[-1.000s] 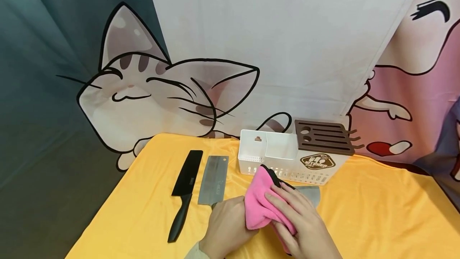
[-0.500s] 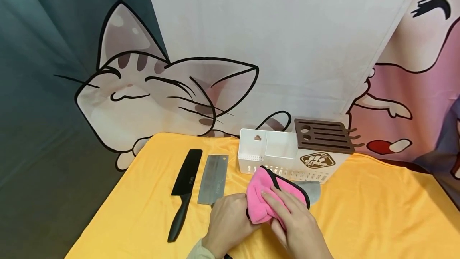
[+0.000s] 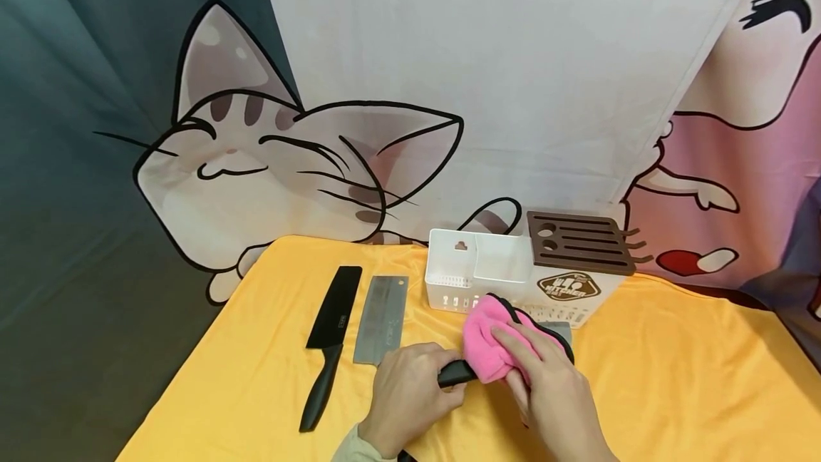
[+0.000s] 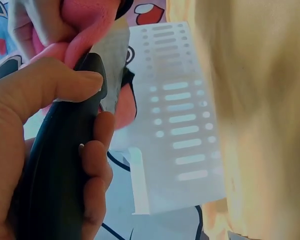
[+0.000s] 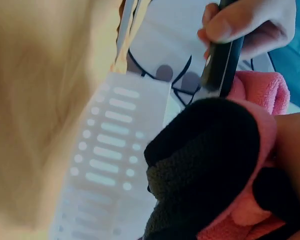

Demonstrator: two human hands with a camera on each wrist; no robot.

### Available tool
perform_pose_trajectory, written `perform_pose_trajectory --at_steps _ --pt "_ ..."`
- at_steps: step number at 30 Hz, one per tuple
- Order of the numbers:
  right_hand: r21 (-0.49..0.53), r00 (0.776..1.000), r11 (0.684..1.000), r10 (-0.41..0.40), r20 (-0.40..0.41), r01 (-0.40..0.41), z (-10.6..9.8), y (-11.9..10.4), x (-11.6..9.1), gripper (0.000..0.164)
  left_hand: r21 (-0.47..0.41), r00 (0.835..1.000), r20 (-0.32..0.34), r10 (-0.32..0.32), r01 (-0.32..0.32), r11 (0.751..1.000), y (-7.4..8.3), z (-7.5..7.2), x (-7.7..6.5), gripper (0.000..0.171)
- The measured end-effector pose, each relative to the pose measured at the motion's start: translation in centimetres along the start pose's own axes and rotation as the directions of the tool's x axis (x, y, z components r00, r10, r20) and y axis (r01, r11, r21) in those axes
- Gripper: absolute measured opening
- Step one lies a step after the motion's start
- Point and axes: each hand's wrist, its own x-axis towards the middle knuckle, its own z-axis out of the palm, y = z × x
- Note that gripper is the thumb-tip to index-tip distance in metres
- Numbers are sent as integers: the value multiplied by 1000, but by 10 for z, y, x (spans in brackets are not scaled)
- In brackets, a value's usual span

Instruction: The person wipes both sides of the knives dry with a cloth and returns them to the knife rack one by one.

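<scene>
My left hand (image 3: 410,391) grips a knife by its black handle (image 4: 60,160), the thumb lying along the top. Between that handle and a pink cloth a stretch of metal blade (image 4: 112,55) shows in the left wrist view. The cloth (image 3: 490,344), edged in black, is folded over the blade, and my right hand (image 3: 558,391) holds it there with the fingers on top. Its dark side (image 5: 205,140) faces the right wrist camera. Past the cloth, a grey bit of blade (image 3: 562,331) sticks out; most of the blade is covered.
Left of my hands lie a black-bladed knife (image 3: 330,341) and a steel cleaver (image 3: 383,319), whose handle is hidden. Behind them stands a white perforated rack (image 3: 449,298) with a brown slotted top (image 3: 580,241). A yellow cloth (image 3: 673,376) covers the table.
The pink cloth and right hand have shifted rightward, away from the left hand, exposing part of the black handle. Less of the blade tip shows. The left hand stays nearly in place.
</scene>
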Motion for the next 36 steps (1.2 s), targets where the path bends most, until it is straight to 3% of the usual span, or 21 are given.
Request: perform_pose_trajectory --at_steps 9,18,27,31,36 --pt "-48 990 989 140 -5 -141 -7 16 -2 48 -35 1000 6 -9 9 999 -4 -2 1 16" --pt "-90 977 973 213 -22 -214 -20 27 0 41 -71 999 39 -23 25 997 -6 -6 1 18" --pt "-122 950 943 300 -81 -308 -38 45 -1 37 -139 990 118 -80 96 986 -8 -8 1 19" --pt "-102 943 945 294 -153 -311 -45 47 0 41 -149 985 139 -101 121 981 -10 -9 1 19" --pt "-79 949 963 235 -212 -256 -48 41 4 41 -122 985 141 -98 116 986 -12 -8 1 19"
